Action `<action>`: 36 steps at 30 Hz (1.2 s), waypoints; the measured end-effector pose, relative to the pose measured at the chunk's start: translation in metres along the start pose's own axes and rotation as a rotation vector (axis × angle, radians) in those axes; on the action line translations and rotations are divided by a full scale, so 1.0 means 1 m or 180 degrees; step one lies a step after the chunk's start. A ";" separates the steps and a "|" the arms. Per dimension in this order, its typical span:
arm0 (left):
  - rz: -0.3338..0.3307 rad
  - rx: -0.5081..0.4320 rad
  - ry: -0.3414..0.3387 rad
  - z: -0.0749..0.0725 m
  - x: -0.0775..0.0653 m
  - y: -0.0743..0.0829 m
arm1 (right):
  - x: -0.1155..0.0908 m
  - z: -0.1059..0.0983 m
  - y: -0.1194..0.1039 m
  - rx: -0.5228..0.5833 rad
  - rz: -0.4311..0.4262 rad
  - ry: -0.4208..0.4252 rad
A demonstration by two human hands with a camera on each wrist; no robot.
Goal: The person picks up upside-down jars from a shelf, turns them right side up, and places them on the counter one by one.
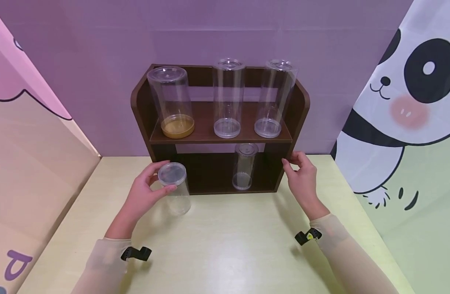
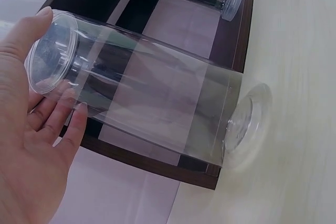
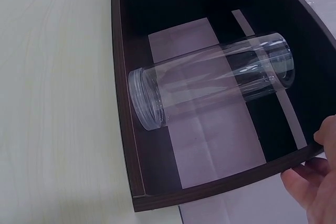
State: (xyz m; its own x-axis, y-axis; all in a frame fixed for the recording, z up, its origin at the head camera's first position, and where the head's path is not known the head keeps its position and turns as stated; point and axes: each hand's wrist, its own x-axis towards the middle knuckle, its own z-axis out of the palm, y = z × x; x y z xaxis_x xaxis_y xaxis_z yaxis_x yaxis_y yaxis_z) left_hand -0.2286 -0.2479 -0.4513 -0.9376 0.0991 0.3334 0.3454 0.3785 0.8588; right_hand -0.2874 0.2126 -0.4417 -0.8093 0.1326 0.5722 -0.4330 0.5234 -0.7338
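My left hand (image 1: 147,188) holds a clear cylindrical jar (image 1: 178,200) near its top, thumb on one side and fingers on the other. A translucent cap (image 1: 172,174) is at the jar's upper end. This jar stands upright in front of the lower left of a dark brown two-tier shelf (image 1: 225,140); whether its base touches the table is hard to tell. At the shelf's right side, my right hand (image 1: 303,177) pinches the side panel (image 3: 262,180), thumb inside and fingers outside. Inside the lower tier is a slimmer clear jar (image 3: 210,80), lid end down.
On the upper tier stand a wide jar (image 1: 171,96) with a gold lid at its bottom and two tall clear jars (image 1: 228,96), also lid end down. Under everything lies a pale wooden table (image 1: 225,241). Behind the shelf hangs a purple backdrop (image 1: 225,32).
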 end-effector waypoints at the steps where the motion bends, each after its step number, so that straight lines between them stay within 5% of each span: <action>1: -0.0017 0.0011 -0.0002 0.000 0.000 0.000 | 0.000 0.000 0.000 -0.0001 -0.0001 -0.0005; 26: -0.0018 0.0181 0.0104 -0.006 -0.006 -0.002 | 0.000 0.000 0.000 -0.0016 -0.0022 -0.0006; 36: 0.0407 -0.0016 0.0702 -0.009 0.001 0.001 | 0.000 0.000 -0.002 -0.0036 -0.0022 -0.0004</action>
State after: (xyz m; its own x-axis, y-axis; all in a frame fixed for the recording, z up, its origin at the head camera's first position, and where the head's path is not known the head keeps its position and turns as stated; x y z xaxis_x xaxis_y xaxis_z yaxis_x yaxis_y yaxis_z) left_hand -0.2284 -0.2553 -0.4465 -0.8547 -0.0576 0.5159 0.4614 0.3711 0.8058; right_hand -0.2866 0.2118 -0.4404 -0.8069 0.1281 0.5767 -0.4339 0.5339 -0.7257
